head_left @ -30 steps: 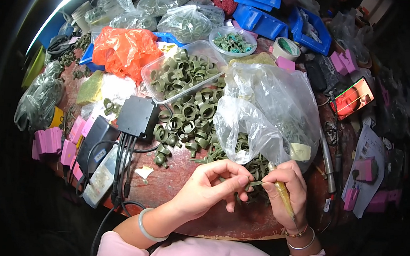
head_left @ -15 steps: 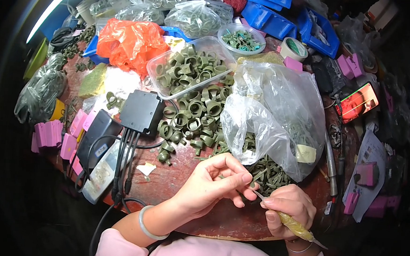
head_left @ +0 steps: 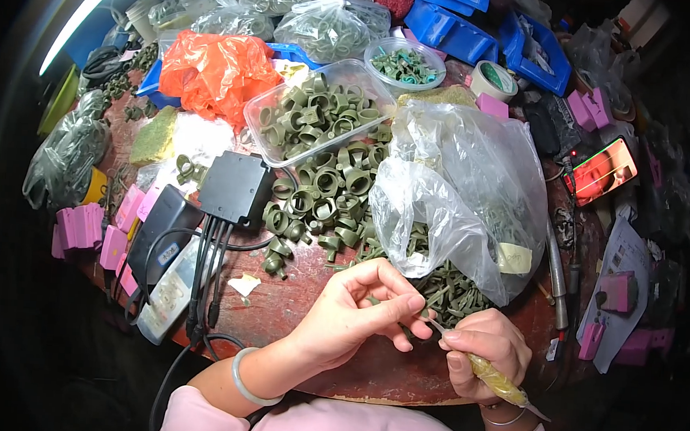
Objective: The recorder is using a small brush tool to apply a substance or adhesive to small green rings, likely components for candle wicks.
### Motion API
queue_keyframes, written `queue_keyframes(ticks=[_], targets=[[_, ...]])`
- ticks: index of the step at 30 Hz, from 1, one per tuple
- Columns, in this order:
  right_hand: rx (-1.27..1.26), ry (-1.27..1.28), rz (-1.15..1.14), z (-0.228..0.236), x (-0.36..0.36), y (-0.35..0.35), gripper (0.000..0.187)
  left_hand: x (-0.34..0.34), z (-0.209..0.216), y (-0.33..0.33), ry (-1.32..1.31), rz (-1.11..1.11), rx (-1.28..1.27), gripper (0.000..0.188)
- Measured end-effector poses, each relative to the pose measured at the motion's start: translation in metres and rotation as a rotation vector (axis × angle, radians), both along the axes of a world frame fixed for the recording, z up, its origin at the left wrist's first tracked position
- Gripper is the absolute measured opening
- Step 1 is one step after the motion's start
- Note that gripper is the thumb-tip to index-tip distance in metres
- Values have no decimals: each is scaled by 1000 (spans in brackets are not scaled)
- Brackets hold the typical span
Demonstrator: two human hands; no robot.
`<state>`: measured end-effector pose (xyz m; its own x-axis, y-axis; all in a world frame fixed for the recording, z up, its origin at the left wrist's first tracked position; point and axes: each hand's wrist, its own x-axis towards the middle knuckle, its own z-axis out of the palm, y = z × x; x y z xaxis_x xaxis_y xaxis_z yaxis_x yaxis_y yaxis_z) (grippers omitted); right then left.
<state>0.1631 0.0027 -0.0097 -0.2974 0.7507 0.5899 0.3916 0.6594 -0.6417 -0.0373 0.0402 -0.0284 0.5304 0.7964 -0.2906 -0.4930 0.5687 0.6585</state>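
My left hand [head_left: 367, 304] is closed in a pinch on a small green piece [head_left: 373, 299], mostly hidden by the fingers. In my right hand [head_left: 491, 352] is a carving tool [head_left: 499, 381] with thin metal ends and a yellow wrapped grip. Its tip [head_left: 437, 325] meets or nearly meets the left fingertips; contact is hard to make out. Just beyond the hands lie several thin green sticks [head_left: 455, 295], partly under a clear plastic bag [head_left: 465, 183]. Olive-green rings [head_left: 327, 184] are heaped farther left, and more fill a clear tub [head_left: 273, 162].
Left of the rings, a black box [head_left: 236, 187] trails thick cables beside a clear case [head_left: 167, 303]. A metal rod [head_left: 557, 264] and a lit phone [head_left: 604, 172] are at the right. Blue bins [head_left: 451, 36], an orange bag [head_left: 215, 77] and a round tub [head_left: 405, 65] crowd the back.
The tool's tip has shifted very slightly at the left fingertips. Both hands keep nearly the same place and grip. The whole view has moved a little.
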Motion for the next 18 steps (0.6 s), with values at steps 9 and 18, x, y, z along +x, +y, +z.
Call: queue_keyframes(ticks=[9, 18], targets=[[6, 13, 23, 1, -2, -1, 16, 2, 1, -2, 87, 17, 113, 11], [-22, 26, -23, 0, -1, 0, 15, 1, 1, -1, 15, 8, 7, 12]])
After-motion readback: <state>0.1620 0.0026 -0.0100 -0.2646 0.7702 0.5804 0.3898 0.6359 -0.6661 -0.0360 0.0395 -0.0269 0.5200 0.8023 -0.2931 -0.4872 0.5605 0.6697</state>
